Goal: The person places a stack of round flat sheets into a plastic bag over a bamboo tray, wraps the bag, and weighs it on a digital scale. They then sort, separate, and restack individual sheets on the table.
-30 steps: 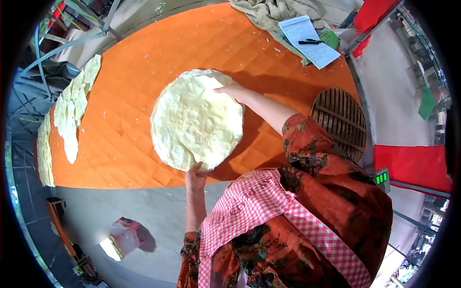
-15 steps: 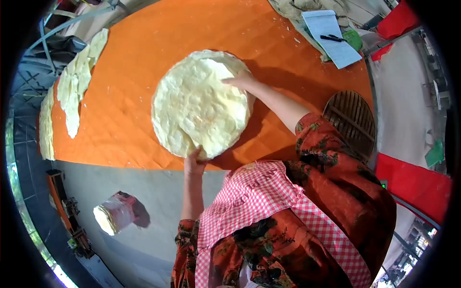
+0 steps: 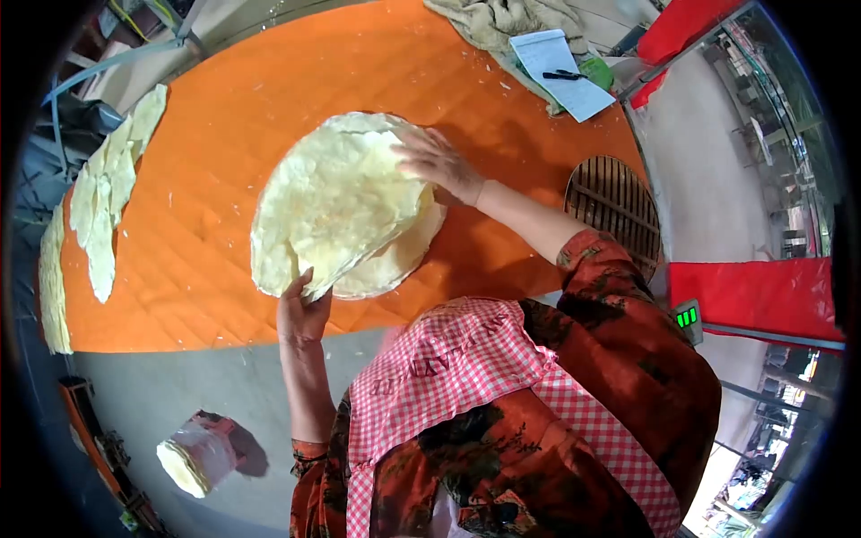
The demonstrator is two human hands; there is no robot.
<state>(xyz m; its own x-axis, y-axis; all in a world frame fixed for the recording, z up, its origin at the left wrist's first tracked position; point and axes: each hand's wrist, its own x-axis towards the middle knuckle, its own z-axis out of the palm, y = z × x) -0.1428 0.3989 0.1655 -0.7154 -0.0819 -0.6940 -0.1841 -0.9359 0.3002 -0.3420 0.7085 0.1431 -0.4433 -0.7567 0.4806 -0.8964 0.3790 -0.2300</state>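
A stack of thin, round, pale flatbreads (image 3: pixel 408 254) lies on the orange cloth. The top flatbread (image 3: pixel 341 193) is partly lifted and shifted left, its near right edge curling away from those beneath. My left hand (image 3: pixel 303 312) pinches its near edge, thumb on top. Spread fingers of my right hand (image 3: pixel 439 166) rest over its far right edge; whether the thumb is tucked under is hidden.
The orange cloth (image 3: pixel 224 99) covers the table. Torn flatbread pieces (image 3: pixel 112 193) lie left. A notepad (image 3: pixel 560 76) with a pen (image 3: pixel 563 75) sits far right, near a slatted round rack (image 3: pixel 614 211). A clear bag of flatbreads (image 3: pixel 202 455) stands on the floor.
The top flatbread has lifted on the right and slid left over the stack. My left hand has moved left with its edge; my right fingers have spread. The view has shifted slightly.
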